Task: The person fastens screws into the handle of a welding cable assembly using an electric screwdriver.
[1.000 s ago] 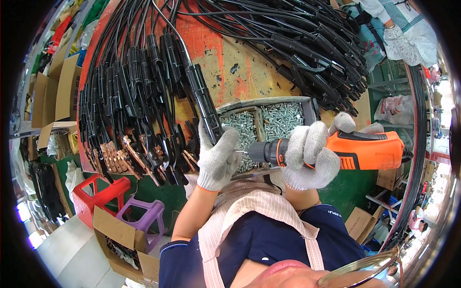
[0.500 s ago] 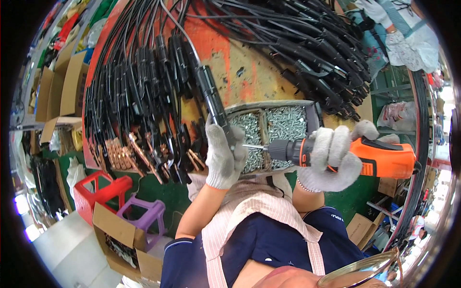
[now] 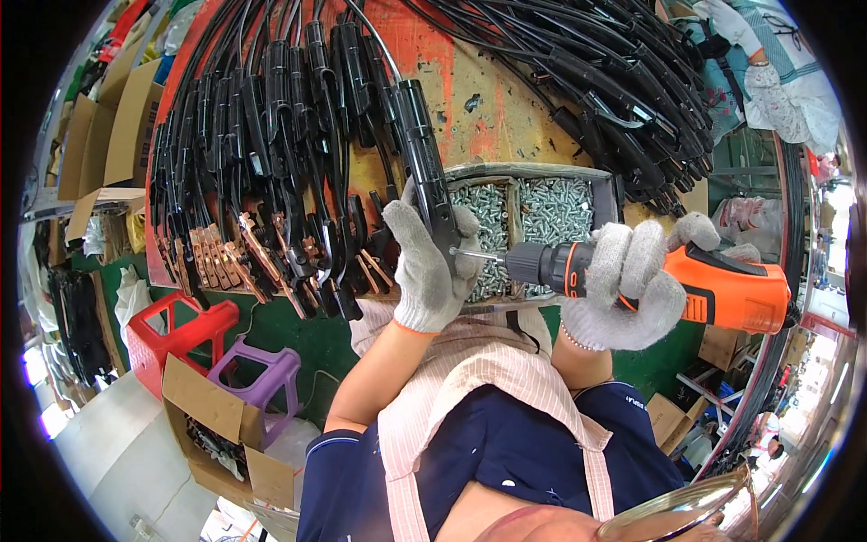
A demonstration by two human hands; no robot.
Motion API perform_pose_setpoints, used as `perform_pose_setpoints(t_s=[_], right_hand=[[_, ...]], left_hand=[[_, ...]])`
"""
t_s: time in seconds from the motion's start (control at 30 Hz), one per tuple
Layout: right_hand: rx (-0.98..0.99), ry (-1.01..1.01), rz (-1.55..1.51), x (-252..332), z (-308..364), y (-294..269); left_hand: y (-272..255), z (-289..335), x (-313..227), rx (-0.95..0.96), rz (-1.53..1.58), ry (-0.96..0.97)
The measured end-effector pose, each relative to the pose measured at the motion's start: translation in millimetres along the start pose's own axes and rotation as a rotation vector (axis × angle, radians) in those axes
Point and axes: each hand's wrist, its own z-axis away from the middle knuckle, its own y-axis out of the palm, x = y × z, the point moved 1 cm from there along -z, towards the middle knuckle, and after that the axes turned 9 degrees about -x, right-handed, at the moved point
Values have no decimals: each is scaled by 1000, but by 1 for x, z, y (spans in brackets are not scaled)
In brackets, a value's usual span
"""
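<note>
My left hand (image 3: 426, 275), in a grey knitted glove, is closed around the lower end of a black welding electrode holder (image 3: 421, 135), whose cable runs up and away over the table. In my right hand (image 3: 629, 294), also gloved, is an orange and black electric drill (image 3: 736, 296), held level and pointing left. Its thin bit (image 3: 480, 256) reaches the electrode holder beside my left fingertips. Whether a screw sits at the tip is hidden. Behind both hands stands a divided box (image 3: 513, 217) with small silver screws (image 3: 558, 206) in its two compartments.
Many black electrode holders (image 3: 280, 135) with copper jaws (image 3: 209, 246) lie along the table's left side. Another black bundle (image 3: 623, 108) lies far right. A red stool (image 3: 176, 330), a purple stool (image 3: 262, 375) and an open carton (image 3: 203, 411) stand lower left. Another person's gloved hand (image 3: 727, 27) shows upper right.
The view has shifted a little. My left hand and the electrode holder appear slightly farther away and to the right. The drill still meets the holder, and both grips look the same.
</note>
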Motion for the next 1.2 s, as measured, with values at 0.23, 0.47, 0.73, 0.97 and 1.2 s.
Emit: perform_pose_setpoints(t_s=[0.23, 0.47, 0.73, 0.97, 1.2], right_hand=[[-191, 146, 206, 12, 9, 1], [-289, 156, 475, 9, 11, 26], [-104, 271, 564, 10, 3, 16], [-21, 209, 454, 2, 17, 1], [-164, 205, 322, 26, 8, 6]], left_hand=[[4, 1, 1, 15, -55, 33], [0, -9, 10, -31, -136, 194], [1, -3, 4, -7, -109, 140], [0, -7, 2, -19, -81, 152], [11, -3, 3, -27, -85, 21]])
